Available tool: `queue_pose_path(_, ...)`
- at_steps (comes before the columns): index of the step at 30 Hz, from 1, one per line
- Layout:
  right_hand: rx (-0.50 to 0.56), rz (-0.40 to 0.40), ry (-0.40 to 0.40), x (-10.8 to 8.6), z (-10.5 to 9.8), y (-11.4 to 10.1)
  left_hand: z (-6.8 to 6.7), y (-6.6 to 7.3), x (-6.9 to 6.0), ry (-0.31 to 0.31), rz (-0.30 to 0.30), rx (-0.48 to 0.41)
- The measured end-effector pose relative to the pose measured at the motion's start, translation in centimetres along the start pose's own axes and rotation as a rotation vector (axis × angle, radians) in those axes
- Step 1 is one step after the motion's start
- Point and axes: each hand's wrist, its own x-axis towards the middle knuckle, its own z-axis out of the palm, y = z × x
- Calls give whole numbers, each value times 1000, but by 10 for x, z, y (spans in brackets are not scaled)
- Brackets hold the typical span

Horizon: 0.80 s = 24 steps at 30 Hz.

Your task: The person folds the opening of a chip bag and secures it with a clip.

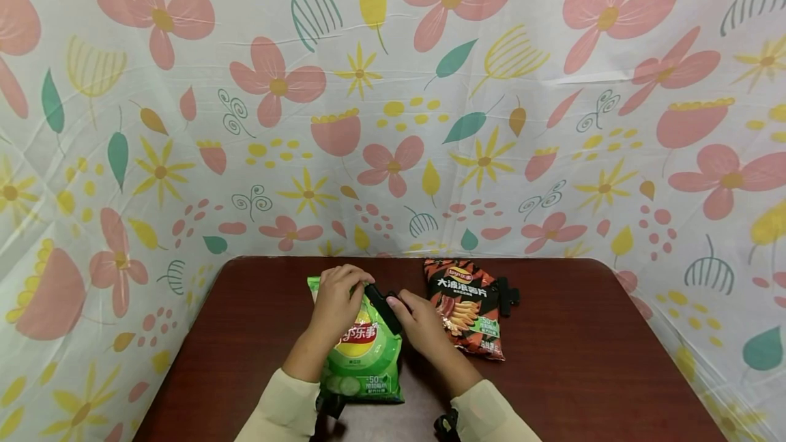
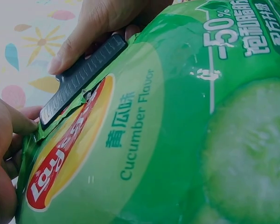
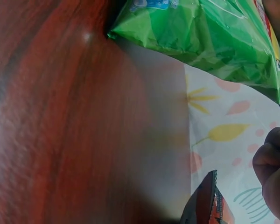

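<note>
A green bag of cucumber-flavor potato chips [image 1: 362, 367] lies on the table, its upper edge folded beneath a long black bag clip [image 1: 383, 309]. My left hand [image 1: 336, 299] pinches the folded edge beside the clip's upper end; in the left wrist view its thumb and fingers [image 2: 2, 163] meet at the bag's corner. Toward the clip's lower right end, my right hand [image 1: 420, 319] grips the clip with the thumb along its outer side. Some right-hand fingers are hidden behind it. The right wrist view catches the bag's side [image 3: 191, 42] and the curled right fingers [image 3: 273, 163].
A black and orange chip bag [image 1: 463, 312] lies right of my right hand, with another black clip [image 1: 507, 296] along its right side. The dark red-brown table [image 1: 583, 360] ends at a flowered cloth backdrop [image 1: 393, 121].
</note>
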Motion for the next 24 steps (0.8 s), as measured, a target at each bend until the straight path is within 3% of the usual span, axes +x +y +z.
queue_pose_path(17, 74, 61, 1, -4, 7, -2, 2, -2, -1, -5, -2, -4)
queue_pose_path(24, 72, 36, -15, -3, 6, -3, 1, -2, -1, -16, -6, -7)
